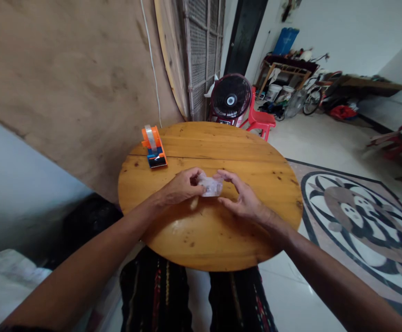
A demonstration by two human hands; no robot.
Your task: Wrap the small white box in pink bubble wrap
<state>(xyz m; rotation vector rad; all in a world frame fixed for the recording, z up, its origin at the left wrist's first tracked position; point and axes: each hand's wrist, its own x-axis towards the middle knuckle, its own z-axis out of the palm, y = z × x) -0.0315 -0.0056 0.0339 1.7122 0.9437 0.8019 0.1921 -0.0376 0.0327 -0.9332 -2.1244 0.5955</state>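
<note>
A small clear, whitish plastic-looking packet [210,187] is above the middle of the round wooden table [201,249]. My left hand [183,186] grips its left end between thumb and fingers. On the other side, my right hand [239,196] is curved with thumb and fingers spread apart, its fingertips close to the packet's right end. What the packet contains is too small to tell. An orange and blue tape dispenser [154,146] with a roll of clear tape rests at the table's back left.
Beyond the table are a dark red fan [231,99] and a red plastic chair [261,117]. A large brown board [83,69] leans at the left. A panda pattern [367,221] decorates the floor at the right.
</note>
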